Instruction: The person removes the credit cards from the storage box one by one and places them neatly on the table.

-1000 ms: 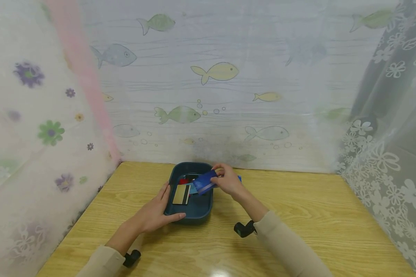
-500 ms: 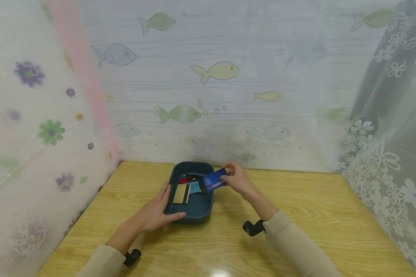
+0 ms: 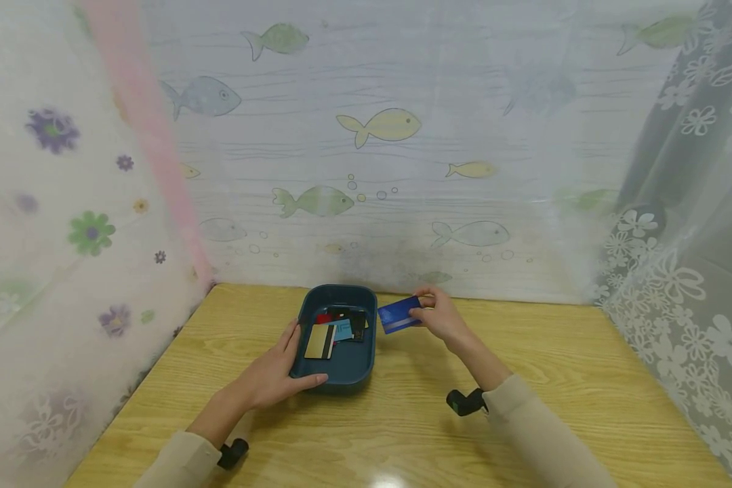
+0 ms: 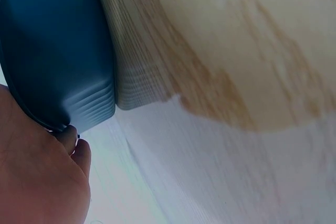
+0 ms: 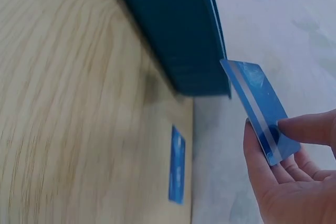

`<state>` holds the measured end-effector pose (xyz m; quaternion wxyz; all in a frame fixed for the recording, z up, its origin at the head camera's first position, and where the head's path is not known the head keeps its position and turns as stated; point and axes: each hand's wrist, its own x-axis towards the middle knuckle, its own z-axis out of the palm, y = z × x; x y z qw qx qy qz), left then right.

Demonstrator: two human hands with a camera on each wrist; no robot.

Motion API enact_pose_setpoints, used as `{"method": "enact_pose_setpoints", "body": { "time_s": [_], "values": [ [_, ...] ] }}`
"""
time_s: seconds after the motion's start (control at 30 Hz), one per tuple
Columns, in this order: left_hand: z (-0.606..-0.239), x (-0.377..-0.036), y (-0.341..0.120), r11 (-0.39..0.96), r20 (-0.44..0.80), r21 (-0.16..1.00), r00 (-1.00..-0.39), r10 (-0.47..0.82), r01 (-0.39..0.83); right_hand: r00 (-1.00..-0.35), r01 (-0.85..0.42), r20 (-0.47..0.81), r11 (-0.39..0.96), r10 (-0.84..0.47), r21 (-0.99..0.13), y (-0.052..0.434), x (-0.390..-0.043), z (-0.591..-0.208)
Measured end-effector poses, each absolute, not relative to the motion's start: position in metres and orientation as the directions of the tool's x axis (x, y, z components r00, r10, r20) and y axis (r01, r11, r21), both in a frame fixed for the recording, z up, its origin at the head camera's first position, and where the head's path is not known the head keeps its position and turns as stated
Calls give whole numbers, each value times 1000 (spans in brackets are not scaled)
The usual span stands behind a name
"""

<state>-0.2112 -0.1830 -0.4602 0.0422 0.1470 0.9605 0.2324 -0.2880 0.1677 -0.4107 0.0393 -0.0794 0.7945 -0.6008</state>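
My right hand (image 3: 444, 318) pinches a blue card (image 3: 398, 316) with a pale stripe between thumb and fingers. The card is in the air just right of a dark blue plastic bin (image 3: 345, 368). Along the bin's left wall lie the outstretched fingers of my left hand (image 3: 267, 371), with the thumb at the near rim. Inside the bin are a gold card (image 3: 317, 341) with a black stripe, a light blue card (image 3: 343, 330), a red card (image 3: 323, 318) and black cards (image 3: 358, 321), overlapping one another.
Another blue card (image 5: 177, 166) lies on the wooden table (image 3: 524, 379), seen in the right wrist view near the table's far edge. Behind the table hangs a fish-patterned curtain (image 3: 366, 257). Flowered sheets stand at both sides.
My right hand has drawn the blue card rightward, out from over the bin. More of the black cards now shows in the bin. My left hand has not moved.
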Motion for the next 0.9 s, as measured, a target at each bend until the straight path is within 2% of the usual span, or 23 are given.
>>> {"method": "enact_pose_setpoints", "body": {
  "time_s": [0.47,0.9],
  "values": [
    [-459,-211,-183,847,-3,460,-953,302,267,-996,-38,13,286,-89,-957,207,-302,-425],
    [-461,-213,-183,850,-7,454,-953,301,265,-999,17,-24,249,-23,-968,227,-315,-441]
  ]
}}
